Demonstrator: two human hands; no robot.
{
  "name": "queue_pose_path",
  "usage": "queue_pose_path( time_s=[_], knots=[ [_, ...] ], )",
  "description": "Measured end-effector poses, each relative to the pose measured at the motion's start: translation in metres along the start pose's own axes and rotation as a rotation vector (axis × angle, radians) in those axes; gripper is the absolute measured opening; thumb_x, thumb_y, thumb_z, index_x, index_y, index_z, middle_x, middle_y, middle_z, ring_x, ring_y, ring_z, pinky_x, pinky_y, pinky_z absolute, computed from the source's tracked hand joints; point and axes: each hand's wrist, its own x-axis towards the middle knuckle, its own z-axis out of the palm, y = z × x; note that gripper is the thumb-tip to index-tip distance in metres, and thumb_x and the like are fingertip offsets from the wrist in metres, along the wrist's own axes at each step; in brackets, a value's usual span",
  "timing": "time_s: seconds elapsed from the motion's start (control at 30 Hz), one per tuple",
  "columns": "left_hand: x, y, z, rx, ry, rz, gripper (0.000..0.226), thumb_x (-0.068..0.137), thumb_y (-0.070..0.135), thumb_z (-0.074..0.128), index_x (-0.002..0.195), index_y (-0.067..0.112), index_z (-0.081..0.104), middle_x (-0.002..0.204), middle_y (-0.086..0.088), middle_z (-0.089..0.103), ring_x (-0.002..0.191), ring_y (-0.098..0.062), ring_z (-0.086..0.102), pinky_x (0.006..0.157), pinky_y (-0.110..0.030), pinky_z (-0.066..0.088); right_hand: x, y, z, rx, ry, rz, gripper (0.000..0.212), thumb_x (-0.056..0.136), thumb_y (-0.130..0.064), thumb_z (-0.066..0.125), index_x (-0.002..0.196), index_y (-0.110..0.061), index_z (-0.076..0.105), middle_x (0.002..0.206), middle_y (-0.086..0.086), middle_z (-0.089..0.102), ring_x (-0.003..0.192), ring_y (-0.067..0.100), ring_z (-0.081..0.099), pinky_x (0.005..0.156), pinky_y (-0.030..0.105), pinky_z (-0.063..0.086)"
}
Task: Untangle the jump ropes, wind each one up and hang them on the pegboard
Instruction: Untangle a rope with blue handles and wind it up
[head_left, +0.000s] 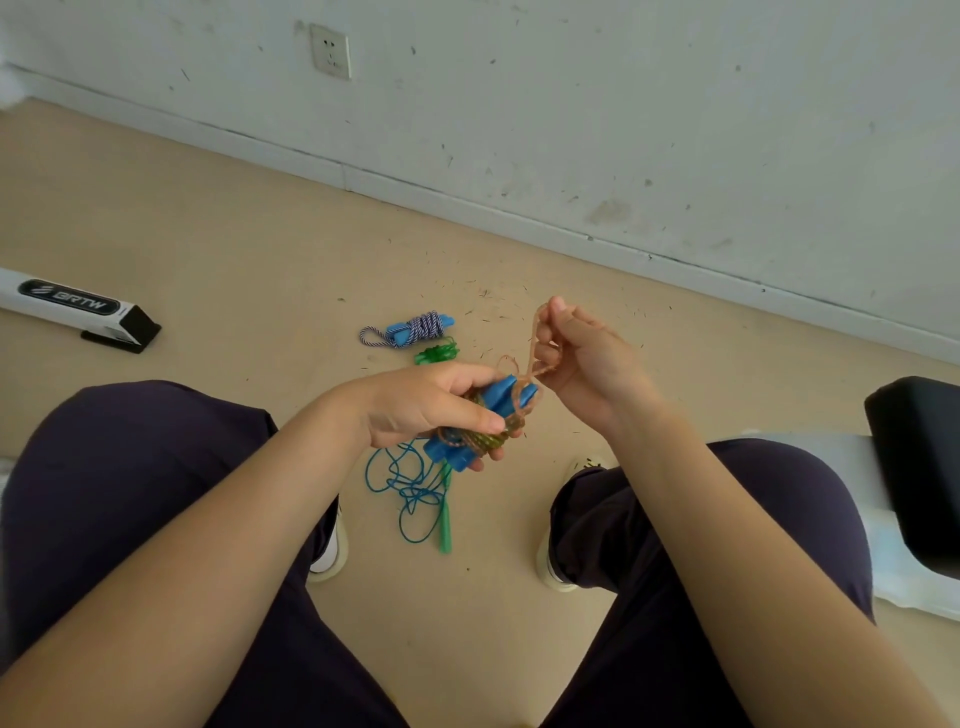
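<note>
Left hand (431, 402) grips blue-handled rope (501, 410).

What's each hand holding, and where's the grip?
Left hand grips the blue handles round their middle, over the wound rope. Right hand pinches a loop of the same orange rope above them.

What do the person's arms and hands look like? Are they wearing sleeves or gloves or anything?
Both forearms are bare right up to the bottom edge of the picture, so no sleeves show. The left hand and the right hand are bare too: no gloves, and no rings, watch or bracelets that I can see. The only clothing near them is dark trousers over the knees.
</note>
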Motion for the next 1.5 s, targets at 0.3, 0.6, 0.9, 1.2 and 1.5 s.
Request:
queue_pose_path(
  time_s=[0.3,0.6,0.9,1.2,1.5],
  knots=[
    [0.004,-0.001,0.011,0.147,0.241,-0.004,0.018,0.083,0.037,0.077,0.07,0.024,0.072,0.074,-0.008,0.069,0.064,-0.022,0.062,0.064,-0.034,0.054,0.001,0.0,0.004,-0.063,0.012,0.067,0.032,0.102,-0.025,0.05,0.071,-0.015,0.048,0.05,-0.007,0.022,0.042,0.01,0.024,0.063,0.029,0.032],
    [0.006,-0.005,0.003,0.166,0.273,-0.048,0.031,0.085,0.034,0.077,0.093,0.006,0.07,0.072,-0.005,0.069,0.065,-0.023,0.06,0.067,-0.043,0.053,0.003,-0.002,-0.008,-0.212,0.134,-0.078,0.031,0.101,-0.021,0.054,0.072,-0.012,0.046,0.05,-0.006,0.032,0.045,0.011,0.033,0.057,0.025,0.035],
    [0.009,-0.009,0.0,0.182,0.325,-0.088,0.034,0.086,0.034,0.077,0.102,0.005,0.071,0.079,-0.007,0.072,0.066,-0.023,0.064,0.07,-0.04,0.055,0.012,0.008,-0.008,-0.463,0.199,-0.18,0.046,0.087,-0.012,0.072,0.063,-0.019,0.034,0.048,-0.008,0.042,0.05,0.013,0.045,0.066,0.033,0.042],
    [0.03,0.002,-0.046,0.604,0.915,-0.107,0.051,0.066,0.073,0.074,0.089,0.029,0.063,0.08,0.011,0.062,0.073,-0.012,0.061,0.06,-0.029,0.042,0.052,-0.025,-0.001,-0.451,0.22,-0.168,0.018,0.094,-0.018,0.064,0.08,-0.011,0.056,0.072,0.006,0.069,0.08,0.022,0.07,0.076,0.034,0.055],
    [0.132,-0.082,-0.129,0.474,0.939,-0.312,0.071,0.059,0.082,0.069,0.084,0.016,0.061,0.08,0.0,0.066,0.072,-0.017,0.063,0.059,-0.032,0.042,0.174,0.053,-0.054,-0.553,0.328,0.091,0.022,0.095,-0.016,0.064,0.099,0.006,0.063,0.063,0.009,0.062,0.047,0.018,0.057,0.044,0.024,0.049]
  ],
)
